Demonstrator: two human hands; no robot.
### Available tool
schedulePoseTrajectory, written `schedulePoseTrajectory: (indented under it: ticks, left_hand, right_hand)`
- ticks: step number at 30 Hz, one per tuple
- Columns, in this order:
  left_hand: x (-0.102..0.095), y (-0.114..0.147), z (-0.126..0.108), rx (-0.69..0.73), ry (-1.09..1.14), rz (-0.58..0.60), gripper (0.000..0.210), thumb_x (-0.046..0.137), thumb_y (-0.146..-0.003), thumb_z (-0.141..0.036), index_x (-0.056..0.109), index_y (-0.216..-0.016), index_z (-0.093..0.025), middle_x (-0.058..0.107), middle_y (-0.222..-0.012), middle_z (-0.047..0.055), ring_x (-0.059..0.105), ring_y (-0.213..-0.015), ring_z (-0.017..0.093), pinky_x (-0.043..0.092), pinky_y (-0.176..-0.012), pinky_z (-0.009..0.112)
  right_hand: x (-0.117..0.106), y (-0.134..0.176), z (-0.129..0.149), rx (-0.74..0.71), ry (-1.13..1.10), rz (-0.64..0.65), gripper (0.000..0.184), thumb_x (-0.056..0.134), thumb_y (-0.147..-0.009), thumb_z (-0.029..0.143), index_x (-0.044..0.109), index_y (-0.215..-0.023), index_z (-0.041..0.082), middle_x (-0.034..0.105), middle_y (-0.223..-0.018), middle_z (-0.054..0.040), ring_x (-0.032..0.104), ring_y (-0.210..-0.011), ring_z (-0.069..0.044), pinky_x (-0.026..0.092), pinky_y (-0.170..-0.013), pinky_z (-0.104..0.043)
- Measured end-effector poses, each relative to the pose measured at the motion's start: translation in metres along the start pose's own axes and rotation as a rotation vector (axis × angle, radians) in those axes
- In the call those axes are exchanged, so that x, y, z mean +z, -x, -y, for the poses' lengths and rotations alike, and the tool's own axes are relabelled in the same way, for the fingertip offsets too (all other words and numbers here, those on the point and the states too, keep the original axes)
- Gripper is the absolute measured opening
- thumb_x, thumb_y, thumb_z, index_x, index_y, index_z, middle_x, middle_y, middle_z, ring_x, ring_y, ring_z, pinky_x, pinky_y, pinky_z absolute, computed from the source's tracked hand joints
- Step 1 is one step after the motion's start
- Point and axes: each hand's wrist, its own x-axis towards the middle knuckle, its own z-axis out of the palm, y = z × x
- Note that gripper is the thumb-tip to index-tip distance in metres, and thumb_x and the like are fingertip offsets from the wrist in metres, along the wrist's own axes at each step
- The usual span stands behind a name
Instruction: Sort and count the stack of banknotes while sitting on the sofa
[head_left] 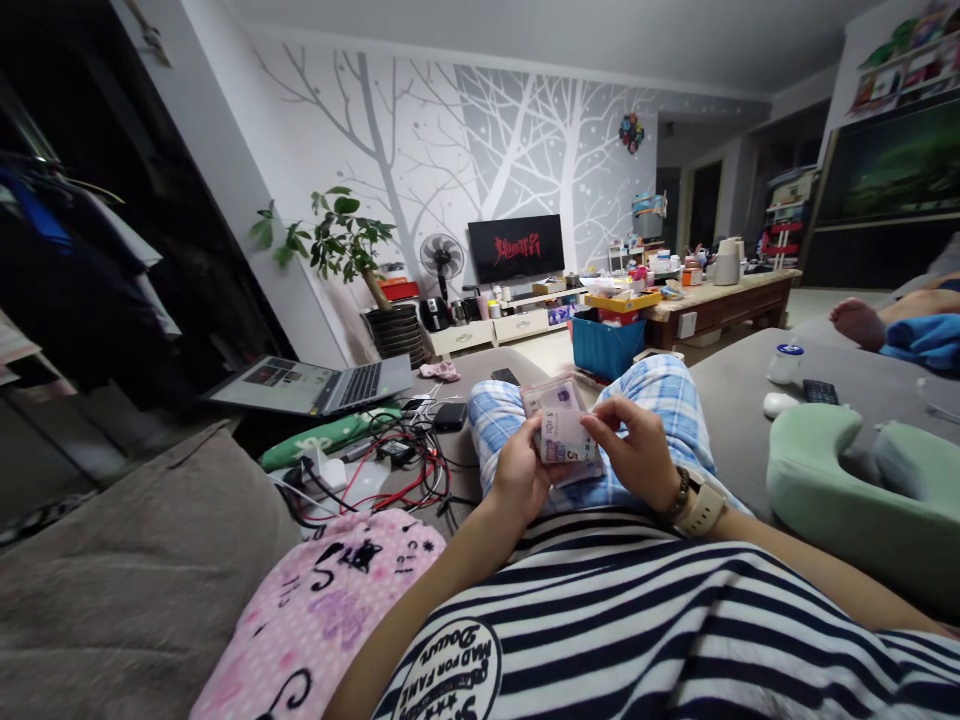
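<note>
Over my lap, my left hand [523, 468] is closed on a small stack of 5-denomination banknotes [561, 440]. My right hand [630, 448] pinches the right edge of the top note between thumb and finger. More notes lie fanned beyond and below it, their far ends resting over the blue checked trousers [660, 395]. A pale watch [701, 503] and a dark bracelet are on my right wrist. The left fingers are partly hidden behind the notes.
To the left lie a laptop [315, 385], tangled cables [412, 455] and a pink blanket [352, 580]. On the right are a green neck pillow [810, 480], a remote [820, 391] and a jar [785, 363]. Another person's foot [857, 322] rests farther right. A blue bin [607, 345] stands ahead.
</note>
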Motion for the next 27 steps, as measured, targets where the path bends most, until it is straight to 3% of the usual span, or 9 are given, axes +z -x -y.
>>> schedulePoseTrajectory:
  ticks: [6, 21, 27]
  left_hand:
    - [-0.0037, -0.0038, 0.0019, 0.001, 0.016, 0.011, 0.030, 0.047, -0.091, -0.029, 0.065, -0.108, -0.011, 0.072, -0.072, 0.006, 0.065, -0.058, 0.017, 0.054, -0.054, 0.027]
    - [-0.0025, -0.0032, 0.0022, -0.016, -0.002, 0.012, 0.029, 0.050, -0.089, -0.027, 0.064, -0.107, -0.008, 0.069, -0.067, 0.006, 0.062, -0.051, 0.015, 0.050, -0.048, 0.025]
    - [-0.0004, -0.0059, 0.0043, -0.024, 0.085, 0.065, 0.027, 0.053, -0.086, -0.025, 0.065, -0.103, -0.009, 0.073, -0.078, 0.010, 0.070, -0.072, 0.023, 0.058, -0.069, 0.034]
  right_hand:
    - [0.0001, 0.0029, 0.0049, -0.014, -0.052, 0.046, 0.017, 0.056, -0.089, 0.033, 0.061, -0.078, 0.021, 0.058, -0.065, 0.0014, 0.049, -0.059, -0.013, 0.042, -0.058, -0.026]
    - [-0.0010, 0.0063, 0.0056, -0.024, -0.130, 0.121, 0.021, 0.050, -0.093, 0.033, 0.058, -0.079, 0.020, 0.055, -0.065, 0.0023, 0.049, -0.059, -0.012, 0.040, -0.057, -0.024]
    - [-0.0034, 0.0073, 0.0057, -0.034, -0.226, 0.232, 0.035, 0.042, -0.096, 0.037, 0.059, -0.071, 0.020, 0.060, -0.065, 0.0003, 0.053, -0.059, -0.013, 0.043, -0.059, -0.026]
